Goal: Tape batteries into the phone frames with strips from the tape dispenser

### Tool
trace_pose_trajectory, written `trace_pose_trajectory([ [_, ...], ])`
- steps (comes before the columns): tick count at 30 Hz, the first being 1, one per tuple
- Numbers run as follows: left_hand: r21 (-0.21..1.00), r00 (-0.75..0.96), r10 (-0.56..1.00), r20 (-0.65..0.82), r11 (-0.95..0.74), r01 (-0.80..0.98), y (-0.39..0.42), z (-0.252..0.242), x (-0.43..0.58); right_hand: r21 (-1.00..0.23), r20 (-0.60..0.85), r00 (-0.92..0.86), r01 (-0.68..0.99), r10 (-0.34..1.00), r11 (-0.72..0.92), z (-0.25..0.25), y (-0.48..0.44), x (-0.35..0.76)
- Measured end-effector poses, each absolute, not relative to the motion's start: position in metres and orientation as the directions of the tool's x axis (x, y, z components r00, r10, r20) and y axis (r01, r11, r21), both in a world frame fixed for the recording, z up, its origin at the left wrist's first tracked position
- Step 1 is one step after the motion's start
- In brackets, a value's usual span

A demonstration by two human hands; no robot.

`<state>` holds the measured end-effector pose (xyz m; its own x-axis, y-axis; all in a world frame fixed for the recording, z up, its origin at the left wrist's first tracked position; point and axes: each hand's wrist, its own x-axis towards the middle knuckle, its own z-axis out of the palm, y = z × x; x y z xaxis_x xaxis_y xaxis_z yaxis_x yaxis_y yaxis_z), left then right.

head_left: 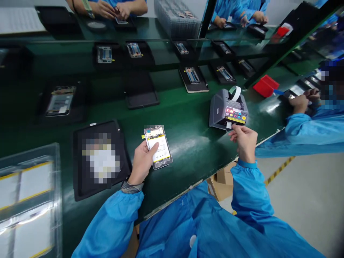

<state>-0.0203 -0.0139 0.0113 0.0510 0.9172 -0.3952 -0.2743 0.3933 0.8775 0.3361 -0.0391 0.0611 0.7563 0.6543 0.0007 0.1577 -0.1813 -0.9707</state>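
An opened smartphone [167,152], with its circuit board and white battery exposed, is in my left hand [142,162]. The thumb lies over the battery and the fingers are behind the left edge. To the right, my right hand [245,141] pinches at the front outlet of a grey tape dispenser [218,111]. A short white piece of tape [229,125] sticks out there, at my fingertips. The dispenser has a lit red display, coloured buttons and a roll of pale tape [236,94] on top.
Left of my left hand lies a black tray [77,161] with blurred contents. A clear plastic tray [57,179] of batteries stands at the near left. Black trays with opened phones line the conveyor behind. A red dustpan-like object [266,86] and a co-worker's sleeve [303,134] are at right.
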Motion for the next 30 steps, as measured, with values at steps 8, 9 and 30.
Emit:
trace_pose_trajectory([
  [8, 0.877, 0.066, 0.922, -0.381, 0.383, -0.29, -0.013, 0.012, -0.022, -0.964, -0.016, 0.769, 0.159, 0.639, -0.215, 0.065, -0.032, 0.327],
  [9, 0.877, 0.069, 0.923, -0.378, 0.382, -0.291, -0.013, 0.011, -0.022, -0.961, -0.019, 0.772, 0.16, 0.635, -0.223, 0.066, -0.032, 0.328],
  [30, 0.906, 0.087, 0.962, -0.258, 0.273, -0.322, -0.014, 0.001, -0.019, -0.945, -0.299, 0.055, 0.12, 0.953, -0.304, 0.023, -0.053, 0.152],
])
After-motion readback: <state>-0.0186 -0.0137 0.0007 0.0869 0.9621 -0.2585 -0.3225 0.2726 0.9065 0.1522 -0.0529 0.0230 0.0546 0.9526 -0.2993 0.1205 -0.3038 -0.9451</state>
